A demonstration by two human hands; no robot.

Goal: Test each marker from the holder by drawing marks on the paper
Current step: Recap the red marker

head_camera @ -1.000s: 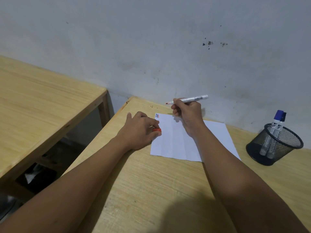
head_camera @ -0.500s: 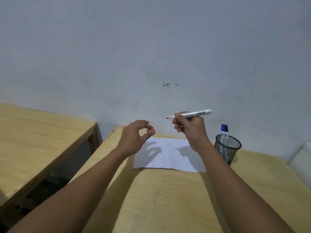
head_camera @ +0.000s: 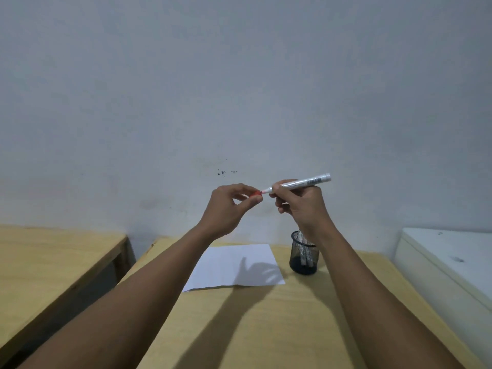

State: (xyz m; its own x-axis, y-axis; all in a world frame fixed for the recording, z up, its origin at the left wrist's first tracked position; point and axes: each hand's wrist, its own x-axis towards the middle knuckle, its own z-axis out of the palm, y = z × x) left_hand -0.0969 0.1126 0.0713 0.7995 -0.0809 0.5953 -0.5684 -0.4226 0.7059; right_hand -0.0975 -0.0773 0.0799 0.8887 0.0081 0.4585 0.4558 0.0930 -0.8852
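Now both hands are raised in front of the grey wall (head_camera: 239, 89), higher than half a second ago, and they have closed the gap that was standing between them. Right hand (head_camera: 302, 206) is gripping the marker (head_camera: 298, 184) around its front part, fingers curled shut on the silver barrel, which is lying nearly level with its far end tilting up to the right. Its red tip is pointing left. Left hand (head_camera: 229, 209) is pinching the red cap (head_camera: 257, 193) between thumb and forefinger, the other fingers loosely bent. Cap and tip are now meeting, or all but meeting; whether the tip is already inside the cap cannot be told. Earlier the cap was well apart from the tip.

Paper (head_camera: 234, 265) is lying flat on the wooden table (head_camera: 266, 328), below and beyond the forearms, with the shadow of the hands falling across its near right part. Any marks on it are not visible at this angle; a second ago small red and blue strokes were showing at its far left corner. Black mesh holder (head_camera: 304, 258) is standing just right of the paper, partly behind the right wrist, with pale marker barrels showing inside it; their caps are hidden.

View has tipped up since the earlier frames, so more wall is showing. Second wooden table (head_camera: 53, 262) is sitting to the left, and a white surface (head_camera: 447, 257) to the right.
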